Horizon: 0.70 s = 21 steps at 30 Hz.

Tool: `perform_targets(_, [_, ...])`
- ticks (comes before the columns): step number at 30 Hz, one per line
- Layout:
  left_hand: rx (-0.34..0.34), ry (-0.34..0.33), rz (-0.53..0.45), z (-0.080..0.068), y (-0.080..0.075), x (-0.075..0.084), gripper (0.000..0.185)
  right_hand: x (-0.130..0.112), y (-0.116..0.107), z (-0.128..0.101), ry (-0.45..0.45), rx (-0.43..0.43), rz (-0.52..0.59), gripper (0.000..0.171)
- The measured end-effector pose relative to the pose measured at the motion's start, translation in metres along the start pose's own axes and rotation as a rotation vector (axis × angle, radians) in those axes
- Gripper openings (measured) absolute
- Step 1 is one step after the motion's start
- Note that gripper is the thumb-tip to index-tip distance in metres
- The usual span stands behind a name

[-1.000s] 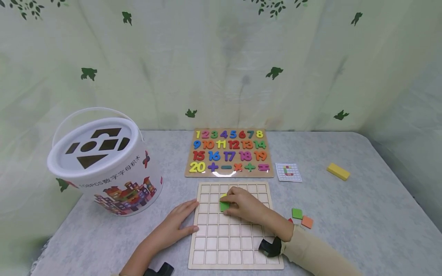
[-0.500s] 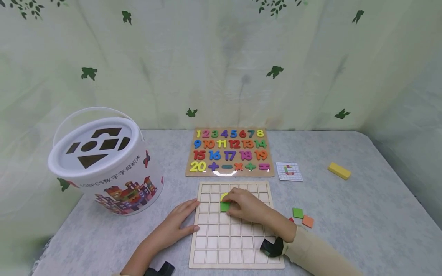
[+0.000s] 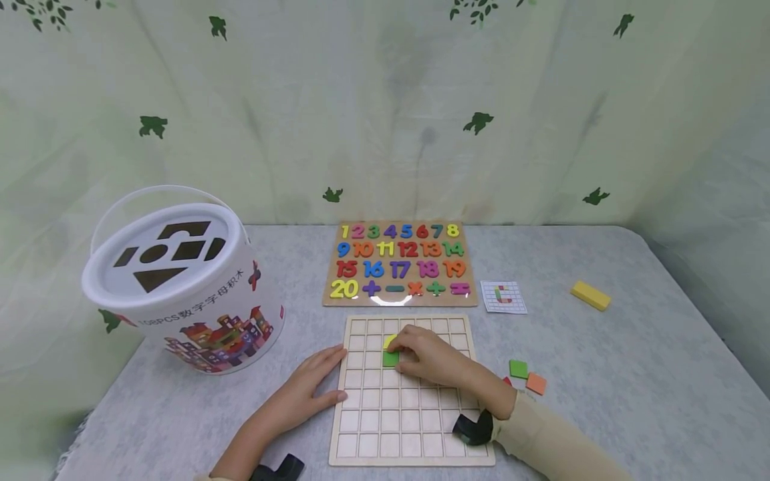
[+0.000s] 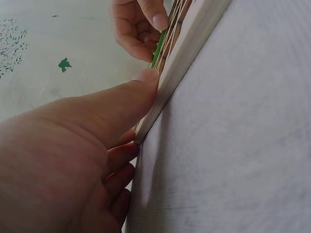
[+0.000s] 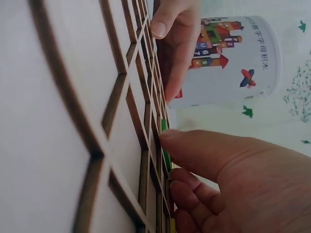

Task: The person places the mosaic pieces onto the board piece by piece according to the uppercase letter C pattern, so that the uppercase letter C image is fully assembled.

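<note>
Nothing moved: green tile in grid board.

The number board shows 1 to 20 plus math signs, and the white bucket reads "108PCS 数字字母积木".

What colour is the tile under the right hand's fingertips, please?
Green tile, clearest in the head view.
</note>
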<state>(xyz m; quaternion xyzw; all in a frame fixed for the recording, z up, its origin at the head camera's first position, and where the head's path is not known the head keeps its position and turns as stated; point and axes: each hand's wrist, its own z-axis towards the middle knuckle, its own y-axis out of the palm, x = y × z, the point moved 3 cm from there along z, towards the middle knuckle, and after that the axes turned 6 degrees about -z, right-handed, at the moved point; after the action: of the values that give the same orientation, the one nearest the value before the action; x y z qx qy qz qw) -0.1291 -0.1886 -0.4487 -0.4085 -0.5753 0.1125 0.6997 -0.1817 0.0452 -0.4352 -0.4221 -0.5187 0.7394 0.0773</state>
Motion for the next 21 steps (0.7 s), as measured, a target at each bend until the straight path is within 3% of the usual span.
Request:
perform_targets(7, [0.002, -0.013, 0.01, 0.0, 0.0, 0.0, 0.071, -0.003, -0.016, -0.013, 0.07, -0.036, 0.069, 0.039])
perform_targets(13, [0.007, 0.004, 0.017, 0.0, 0.002, -0.001, 0.071, 0.003, -0.048, -0.049, 0.131, 0.059, 0.106, 0.044])
perform_targets(21, [0.032, 0.03, 0.024, 0.001, 0.002, -0.002, 0.07, 0.034, -0.069, -0.105, 0.25, 0.149, 0.015, 0.046])
